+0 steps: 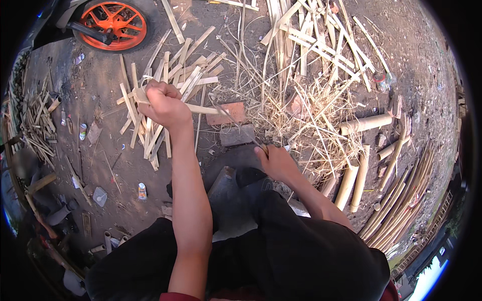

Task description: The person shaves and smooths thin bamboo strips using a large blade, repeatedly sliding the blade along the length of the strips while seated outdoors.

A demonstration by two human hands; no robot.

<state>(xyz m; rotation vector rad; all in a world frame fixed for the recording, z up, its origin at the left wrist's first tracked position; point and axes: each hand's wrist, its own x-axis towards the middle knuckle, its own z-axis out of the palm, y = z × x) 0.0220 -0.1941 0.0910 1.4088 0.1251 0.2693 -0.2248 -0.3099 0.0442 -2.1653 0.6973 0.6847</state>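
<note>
Bamboo strip [205, 110] extends from the person's left fist toward the middle, its free end lying over an orange brick. At the far left, a heap of split bamboo [37, 125] lies on the brown ground [113, 150]. To its right are a small can [83, 131] and, lower down, a small white-and-orange container [142, 191]. Above stands an orange wheel [113, 24] with a dark tyre. Next comes a loose pile of flat strips [151, 138], partly behind the left hand [164, 105], whose grip is curled tightly around the bamboo strip. Right of that fist lies the orange brick [232, 111], with a grey brick [237, 135] just below it. A thin knife [232, 119] slants from upper left to lower right, its tip near the strip's free end; whether blade and strip touch, I cannot tell. The right hand [276, 161] has its grip closed on the knife's handle, thumb along it. Farther right spread pale shavings [321, 138], then thick bamboo tubes [346, 188], and at the far right a curved bundle of long poles [401, 203].
</note>
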